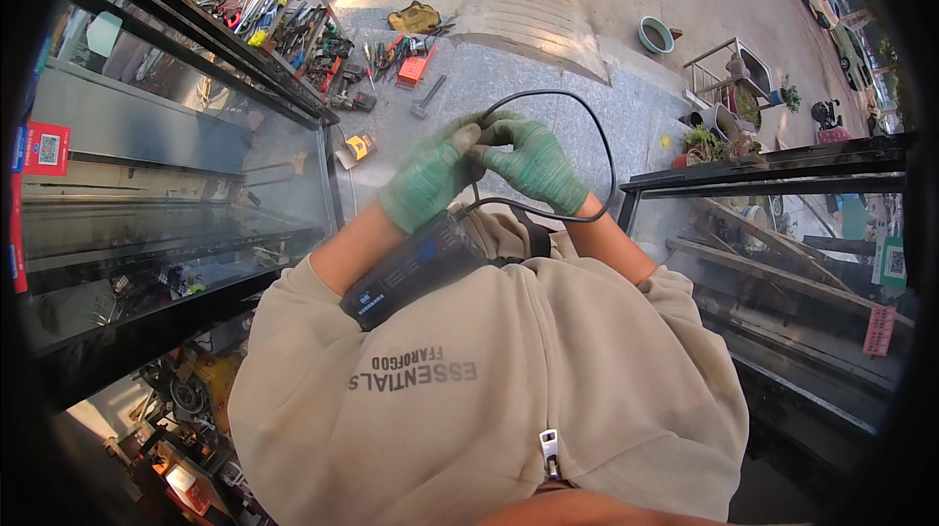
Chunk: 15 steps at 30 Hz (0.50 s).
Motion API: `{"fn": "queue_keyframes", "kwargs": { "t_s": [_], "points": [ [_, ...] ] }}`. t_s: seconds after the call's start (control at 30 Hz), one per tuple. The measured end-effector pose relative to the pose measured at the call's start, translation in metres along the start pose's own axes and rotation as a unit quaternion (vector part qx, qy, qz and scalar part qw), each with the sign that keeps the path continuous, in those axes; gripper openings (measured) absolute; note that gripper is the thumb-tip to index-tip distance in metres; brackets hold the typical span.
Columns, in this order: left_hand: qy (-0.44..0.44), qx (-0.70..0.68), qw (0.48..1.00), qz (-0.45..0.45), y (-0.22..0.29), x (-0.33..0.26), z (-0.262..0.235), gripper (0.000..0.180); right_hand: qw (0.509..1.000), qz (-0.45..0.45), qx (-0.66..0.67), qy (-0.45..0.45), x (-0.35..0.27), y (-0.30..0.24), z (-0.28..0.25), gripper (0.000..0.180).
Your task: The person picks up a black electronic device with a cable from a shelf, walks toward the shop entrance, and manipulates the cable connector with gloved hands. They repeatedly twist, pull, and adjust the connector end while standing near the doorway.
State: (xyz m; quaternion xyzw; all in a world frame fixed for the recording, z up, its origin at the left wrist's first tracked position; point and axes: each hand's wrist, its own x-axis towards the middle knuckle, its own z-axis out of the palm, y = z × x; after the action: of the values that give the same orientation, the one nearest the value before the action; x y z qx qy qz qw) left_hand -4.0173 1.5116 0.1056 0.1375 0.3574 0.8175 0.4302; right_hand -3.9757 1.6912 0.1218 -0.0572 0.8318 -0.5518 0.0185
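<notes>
Both my hands wear green knit work gloves and meet in front of my chest. A black cable (608, 149) curves in a wide loop around my right hand (538, 164), and its upper end passes into the fingers. My left hand (428, 185) is closed on the cable, thumb and fingers pinched together. The right fingers are bent and closed at the same spot, touching the left fingertips. What lies between the fingertips is partly hidden. A dark box-shaped device (416, 276) rests against my beige hoodie below the left hand, and the cable's lower end runs toward it.
Glass doors with black frames (196, 46) stand open at left and right. Beyond the hands, a hammer (428, 97), a red-orange box (416, 67) and hand tools lie on the grey floor. A tool rack (264, 7), basin (655, 35) and potted plants (704, 142) stand farther out.
</notes>
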Motion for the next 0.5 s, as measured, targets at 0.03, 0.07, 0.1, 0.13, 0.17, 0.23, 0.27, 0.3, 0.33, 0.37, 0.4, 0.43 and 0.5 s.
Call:
{"fn": "queue_keyframes", "kwargs": {
  "t_s": [0.03,0.07,0.1,0.13,0.17,0.23,0.27,0.3,0.33,0.37,0.4,0.43,0.5],
  "points": [
    [0.026,0.006,1.0,0.004,-0.001,0.001,0.0,0.037,0.998,0.008,-0.064,0.01,0.004,0.0,0.005,0.024],
    [0.098,0.01,0.994,-0.038,0.006,0.001,-0.006,0.028,0.991,-0.015,-0.134,0.025,0.009,0.0,0.008,0.02],
    [0.125,-0.016,0.99,-0.059,0.009,0.004,-0.009,0.025,0.985,-0.064,-0.157,0.036,0.013,-0.001,0.01,0.013],
    [0.149,-0.034,0.986,-0.07,0.012,0.005,-0.012,0.026,0.982,-0.076,-0.169,0.041,0.017,-0.002,0.011,0.01],
    [0.154,-0.007,0.986,-0.069,0.015,0.006,-0.016,0.024,0.976,-0.09,-0.193,0.038,0.022,-0.003,0.011,0.012],
    [0.147,0.065,0.985,-0.059,0.021,0.005,-0.025,0.038,0.967,-0.117,-0.224,0.024,0.031,-0.005,0.008,0.012],
    [0.138,0.092,0.985,-0.043,0.022,0.005,-0.031,0.035,0.965,-0.13,-0.229,0.014,0.034,-0.005,0.006,0.012],
    [0.156,0.155,0.975,-0.043,0.024,0.005,-0.037,0.035,0.963,-0.127,-0.238,-0.006,0.037,-0.006,0.002,0.011],
    [0.179,0.213,0.96,-0.044,0.025,0.005,-0.044,0.034,0.963,-0.138,-0.233,-0.017,0.04,-0.006,-0.002,0.012],
    [0.169,0.216,0.961,-0.041,0.027,0.006,-0.05,0.032,0.963,-0.136,-0.232,-0.035,0.043,-0.008,-0.005,0.012],
    [0.161,0.22,0.961,-0.041,0.028,0.007,-0.055,0.031,0.963,-0.133,-0.229,-0.054,0.044,-0.009,-0.007,0.013],
    [0.153,0.223,0.962,-0.042,0.029,0.008,-0.059,0.029,0.959,-0.146,-0.237,-0.055,0.046,-0.011,-0.009,0.014],
    [0.18,0.218,0.958,-0.035,0.032,0.013,-0.062,0.026,0.947,-0.18,-0.258,-0.064,0.051,-0.017,-0.009,0.016]
  ]
}}
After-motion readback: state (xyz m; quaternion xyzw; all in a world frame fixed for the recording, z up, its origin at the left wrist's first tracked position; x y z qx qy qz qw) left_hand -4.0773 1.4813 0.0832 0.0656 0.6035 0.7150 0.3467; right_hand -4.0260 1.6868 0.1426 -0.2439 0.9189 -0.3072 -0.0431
